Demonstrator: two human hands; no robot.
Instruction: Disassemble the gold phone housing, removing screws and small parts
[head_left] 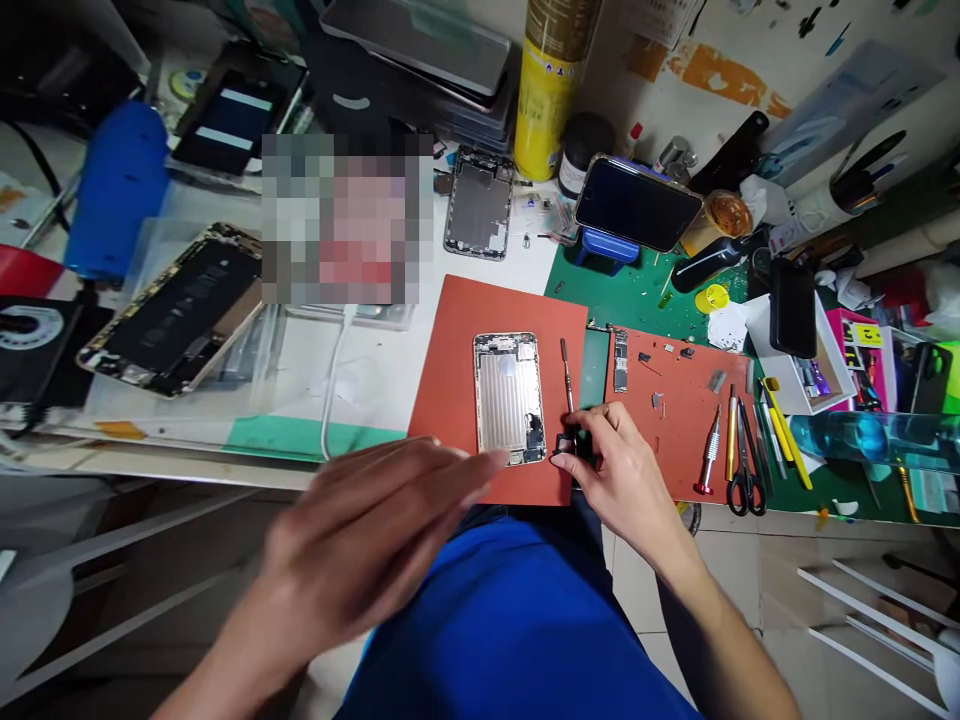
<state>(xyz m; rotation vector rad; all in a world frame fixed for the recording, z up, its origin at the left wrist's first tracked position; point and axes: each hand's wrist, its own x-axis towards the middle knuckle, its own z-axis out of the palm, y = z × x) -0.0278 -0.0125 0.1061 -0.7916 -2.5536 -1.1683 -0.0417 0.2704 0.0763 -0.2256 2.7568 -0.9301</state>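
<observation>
My right hand [619, 470] pinches a small dark part [564, 445] between thumb and fingertips, just off the lower right corner of the stripped phone housing [508, 397]. My left hand [375, 545] is open, fingers spread and blurred, hovering in front of the bench edge with its fingertips near the housing's lower left corner; it holds nothing. The housing lies flat, inside face up, on the red mat [450, 400], long axis running away from me, its end with the dark component cluster towards me. A thin metal spudger [567, 372] lies parallel just to its right, directly beyond the pinched part. Further right, a second red mat [679, 420] carries a narrow logic board [620, 362] and scattered small parts; a screwdriver [708, 455], scissors [744, 470] and a yellow tool [784, 430] lie at its right edge. Well to the left sits another opened phone [176, 310].
</observation>
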